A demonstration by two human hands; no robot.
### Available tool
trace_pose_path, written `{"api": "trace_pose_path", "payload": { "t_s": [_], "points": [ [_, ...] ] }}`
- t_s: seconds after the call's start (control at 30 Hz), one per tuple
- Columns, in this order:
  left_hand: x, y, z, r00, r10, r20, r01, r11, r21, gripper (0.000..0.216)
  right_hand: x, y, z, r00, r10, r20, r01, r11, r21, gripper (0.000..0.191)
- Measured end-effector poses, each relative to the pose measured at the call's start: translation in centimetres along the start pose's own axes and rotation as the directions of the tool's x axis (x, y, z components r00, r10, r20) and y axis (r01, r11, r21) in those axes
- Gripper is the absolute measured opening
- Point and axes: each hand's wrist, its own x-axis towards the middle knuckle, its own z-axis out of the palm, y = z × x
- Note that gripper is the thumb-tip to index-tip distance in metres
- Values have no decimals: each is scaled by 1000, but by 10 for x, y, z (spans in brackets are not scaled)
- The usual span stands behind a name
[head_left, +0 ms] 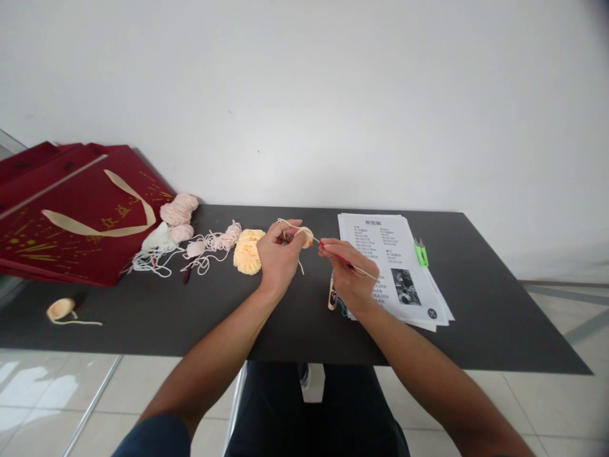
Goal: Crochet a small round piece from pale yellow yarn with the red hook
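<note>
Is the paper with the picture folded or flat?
Flat: the paper lies printed side up, no fold showing, though the right hand hides part of it.

Dark red bags [80, 219] sit at the left of the dark surface [499, 317] — pink yarn [178, 211] and white yarn [159, 238] beside them. Green snips [421, 255] lie at the right edge of the papers [399, 254] — printed sheets, loosely stacked. Behind rises a pale wall [333, 95].

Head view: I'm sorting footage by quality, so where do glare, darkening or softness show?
Head view throughout: bright glare on the floor at lower left; upper-right corner darkened; small text on the printed sheet soft; stitch detail on the yarn piece too small to tell.
</note>
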Motion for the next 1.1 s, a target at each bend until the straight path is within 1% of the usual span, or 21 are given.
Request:
{"api": "trace_pose_path", "payload": {
  "t_s": [0.07, 0.13, 0.27, 0.4, 0.53, 0.6, 0.67, 0.73, 0.8, 0.87, 0.93, 1.0, 1.1],
  "points": [
    [0, 0, 0, 999, -39, 6, 39, 999, -14, 16, -1, 0, -1, 999, 5, 35, -4, 1000, -24, 24],
    [1, 1, 1, 994, -103, 30, 105, 992, -66, 27, -2, 1, -2, 997, 33, 64, -30, 998, -47, 26],
    [1, 6, 2, 965, -237, 115, 258, 940, -222, 42, -1, 3, -1, 996, 78, 54, -74, 995, -63, 24],
    [5, 12, 1, 904, -351, 245, 421, 835, -354, 49, 0, 4, 0, 995, 88, 38, -86, 995, -45, 25],
    [10, 15, -2, 838, -398, 374, 535, 739, -411, 48, 1, 3, -1, 994, 97, 46, -96, 995, -16, 26],
    [12, 16, -3, 814, -416, 406, 570, 706, -419, 48, 2, 3, 1, 989, 140, 48, -142, 989, 30, 22],
    [13, 16, -4, 803, -424, 419, 585, 693, -422, 48, 5, 5, 2, 972, 235, 16, -235, 965, 118, 17],
    [13, 17, -5, 804, -416, 425, 581, 702, -411, 48, 10, 7, 3, 941, 339, -16, -326, 916, 236, 12],
    [12, 17, -5, 808, -402, 431, 566, 732, -378, 50, 16, 8, 2, 919, 394, -17, -367, 871, 328, 8],
    [10, 17, -5, 817, -388, 426, 539, 777, -325, 51, 21, 8, -1, 919, 393, 1, -367, 856, 363, 8],
    [9, 17, -5, 832, -379, 406, 502, 825, -259, 50, 26, 5, -5, 934, 357, 17, -341, 878, 335, 11],
    [9, 16, -4, 851, -371, 373, 463, 865, -196, 48, 28, 3, -9, 952, 306, 15, -299, 917, 265, 13],
    [9, 15, -3, 883, -356, 307, 409, 903, -130, 45, 26, 0, -12, 969, 245, -20, -240, 961, 138, 11]
  ]
}}
